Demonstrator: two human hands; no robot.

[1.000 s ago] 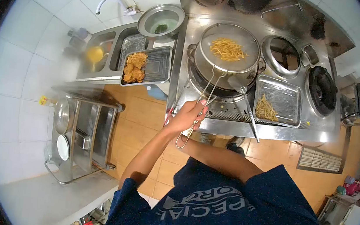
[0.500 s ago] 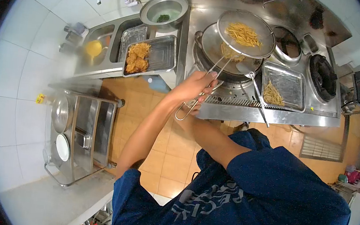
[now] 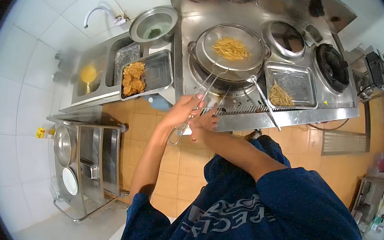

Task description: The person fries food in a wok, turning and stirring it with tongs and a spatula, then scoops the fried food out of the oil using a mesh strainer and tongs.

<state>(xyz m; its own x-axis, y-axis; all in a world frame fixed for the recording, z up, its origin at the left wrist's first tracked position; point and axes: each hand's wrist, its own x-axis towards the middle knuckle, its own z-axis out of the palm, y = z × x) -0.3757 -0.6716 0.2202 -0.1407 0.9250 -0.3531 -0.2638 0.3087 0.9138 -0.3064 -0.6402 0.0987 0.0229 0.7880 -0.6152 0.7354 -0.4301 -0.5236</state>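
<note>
My left hand point(image 3: 182, 111) is closed round the long wire handle of a mesh strainer point(image 3: 205, 41). Yellow fries point(image 3: 231, 48) lie in a heap in the strainer, which sits over the wok point(image 3: 191, 49) and hides most of it. Beside the handle and partly under my left wrist is my right hand point(image 3: 205, 122), its fingers apart with nothing visible in them. A long-handled metal utensil point(image 3: 267, 102) leans from the wok's right side to the stove's front edge; its head is hidden. Right of it, a metal tray point(image 3: 301, 84) holds more pale fries point(image 3: 280, 94) in one corner.
Left of the stove, a tray point(image 3: 159, 72) of fried brown pieces point(image 3: 133, 78) stands by the sink point(image 3: 108, 71). Behind it is a metal bowl point(image 3: 154, 24) with something green. A black burner point(image 3: 332, 67) lies far right. A metal cart point(image 3: 87, 156) stands at lower left.
The strainer has come down and left from above the wok's right side to sit over it. My right hand has opened and moved slightly away from the handle. The camera view has shifted.
</note>
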